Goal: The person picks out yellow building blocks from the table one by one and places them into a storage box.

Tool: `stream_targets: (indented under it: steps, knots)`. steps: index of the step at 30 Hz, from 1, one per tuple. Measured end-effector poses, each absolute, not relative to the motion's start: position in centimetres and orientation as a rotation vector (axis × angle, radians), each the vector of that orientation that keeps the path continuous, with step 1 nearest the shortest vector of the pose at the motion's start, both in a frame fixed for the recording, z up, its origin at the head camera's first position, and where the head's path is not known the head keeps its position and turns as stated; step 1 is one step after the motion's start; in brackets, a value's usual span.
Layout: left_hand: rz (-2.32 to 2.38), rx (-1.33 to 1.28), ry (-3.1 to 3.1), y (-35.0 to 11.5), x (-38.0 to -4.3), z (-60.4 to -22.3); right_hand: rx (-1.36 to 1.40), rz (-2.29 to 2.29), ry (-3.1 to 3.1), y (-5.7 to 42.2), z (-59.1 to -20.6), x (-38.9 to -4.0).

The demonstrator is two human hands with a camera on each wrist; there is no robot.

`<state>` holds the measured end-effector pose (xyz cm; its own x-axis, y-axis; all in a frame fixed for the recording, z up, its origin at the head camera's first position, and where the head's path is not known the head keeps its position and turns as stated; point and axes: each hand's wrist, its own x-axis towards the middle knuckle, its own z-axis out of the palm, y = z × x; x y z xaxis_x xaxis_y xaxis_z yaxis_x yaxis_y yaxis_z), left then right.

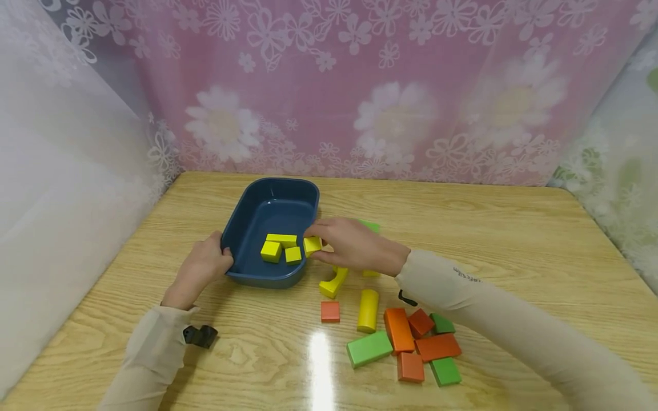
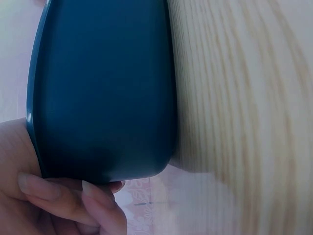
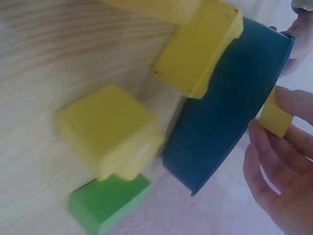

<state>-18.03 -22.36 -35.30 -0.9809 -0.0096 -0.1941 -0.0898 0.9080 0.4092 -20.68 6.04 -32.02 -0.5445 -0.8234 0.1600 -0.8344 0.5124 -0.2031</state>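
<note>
A dark blue tub (image 1: 272, 281) stands on the table, left of the middle, with several yellow blocks (image 1: 271, 251) lying in its near end. My left hand (image 1: 203, 265) grips the tub's left rim near the front corner; in the left wrist view its fingers (image 2: 63, 200) curl against the tub's outer wall. Over the tub's right rim, my right hand (image 1: 354, 245) pinches a small yellow block (image 1: 312, 246) between thumb and fingers. The right wrist view shows that same yellow block (image 3: 276, 119) at the rim.
Right of the tub lie a curved yellow block (image 1: 334, 282), a yellow cylinder (image 1: 368, 311) and a small red block (image 1: 330, 312). Nearer the front right is a group of green, orange and red blocks (image 1: 438, 347). A green block (image 1: 371, 226) is partly hidden behind my right hand.
</note>
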Motion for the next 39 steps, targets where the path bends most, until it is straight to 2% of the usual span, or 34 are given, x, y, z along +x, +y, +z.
stream_targets:
  steps: [17, 39]
  knots:
    - [0.638, -0.052, 2.891, -22.5, -17.9, -35.4, 1.537, 0.222, -2.639, 2.0, -32.4, -21.6]
    - [0.62, -0.049, 2.903, -22.4, -18.0, -35.4, 1.407, 0.27, -2.741, -1.1, -33.6, -22.5]
